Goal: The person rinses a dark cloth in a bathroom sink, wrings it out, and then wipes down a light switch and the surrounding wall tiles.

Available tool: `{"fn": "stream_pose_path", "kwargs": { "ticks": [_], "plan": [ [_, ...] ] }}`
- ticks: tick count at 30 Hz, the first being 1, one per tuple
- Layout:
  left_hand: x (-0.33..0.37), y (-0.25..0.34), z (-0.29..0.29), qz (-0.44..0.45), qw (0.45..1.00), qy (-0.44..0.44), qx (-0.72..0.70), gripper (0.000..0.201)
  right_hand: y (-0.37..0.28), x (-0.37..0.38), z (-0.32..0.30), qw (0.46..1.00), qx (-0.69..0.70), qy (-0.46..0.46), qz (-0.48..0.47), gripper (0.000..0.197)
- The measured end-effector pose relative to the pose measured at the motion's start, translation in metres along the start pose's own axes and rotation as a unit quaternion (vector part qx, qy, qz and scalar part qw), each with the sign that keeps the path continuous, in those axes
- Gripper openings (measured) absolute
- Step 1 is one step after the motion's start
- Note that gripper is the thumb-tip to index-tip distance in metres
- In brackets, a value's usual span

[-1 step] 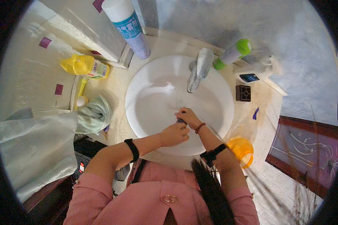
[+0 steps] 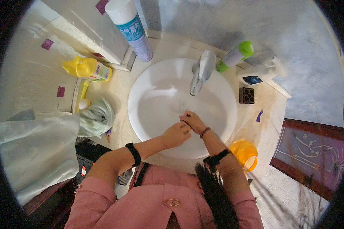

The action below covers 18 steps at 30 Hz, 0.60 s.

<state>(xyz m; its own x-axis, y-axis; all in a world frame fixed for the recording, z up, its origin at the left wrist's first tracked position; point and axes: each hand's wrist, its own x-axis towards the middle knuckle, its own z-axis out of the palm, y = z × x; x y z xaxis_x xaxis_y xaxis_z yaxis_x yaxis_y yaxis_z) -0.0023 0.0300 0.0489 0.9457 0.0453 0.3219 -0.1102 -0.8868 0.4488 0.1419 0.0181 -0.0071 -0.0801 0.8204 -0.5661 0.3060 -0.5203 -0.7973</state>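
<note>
Both my hands are close together over the near half of a white oval sink (image 2: 139, 128). My left hand (image 2: 176, 136) is closed, its curled fingers meeting the fingers of my right hand (image 2: 193, 122). A small, thin dark thing (image 2: 186, 123) shows between them, mostly covered by the fingers; its kind cannot be made out. My right hand is closed too, fingers bent down toward the left one. A dark red bead bracelet (image 2: 205, 132) circles my right wrist. Beyond the hands, the silver faucet (image 2: 203, 70) reaches over the basin.
Left of the sink stand a tall spray can (image 2: 132, 32), a yellow jug (image 2: 88, 69) and a bunched pale green cloth (image 2: 96, 119). On the right are a green-capped bottle (image 2: 235, 56), a white spray bottle (image 2: 258, 72), a dark square block (image 2: 247, 95) and an orange container (image 2: 244, 152).
My hands stay over the sink in nearly the same place. The left hand's fingers have shifted very slightly, and less of the dark thing shows between the hands.
</note>
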Motion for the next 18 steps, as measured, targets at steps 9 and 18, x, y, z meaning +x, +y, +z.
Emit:
{"fn": "stream_pose_path", "kwargs": {
  "ticks": [9, 18],
  "plan": [
    [-0.024, -0.030, -0.006, -0.646, 0.616, 0.268, -0.362, 0.007, -0.009, -0.052, -0.033, 0.978, -0.043, 0.170, -0.110, 0.021],
    [-0.030, -0.042, -0.044, -0.627, 0.462, 0.299, -0.551, 0.012, -0.140, -0.049, -0.097, 0.906, 0.310, 0.226, -0.178, 0.021]
  ]
}}
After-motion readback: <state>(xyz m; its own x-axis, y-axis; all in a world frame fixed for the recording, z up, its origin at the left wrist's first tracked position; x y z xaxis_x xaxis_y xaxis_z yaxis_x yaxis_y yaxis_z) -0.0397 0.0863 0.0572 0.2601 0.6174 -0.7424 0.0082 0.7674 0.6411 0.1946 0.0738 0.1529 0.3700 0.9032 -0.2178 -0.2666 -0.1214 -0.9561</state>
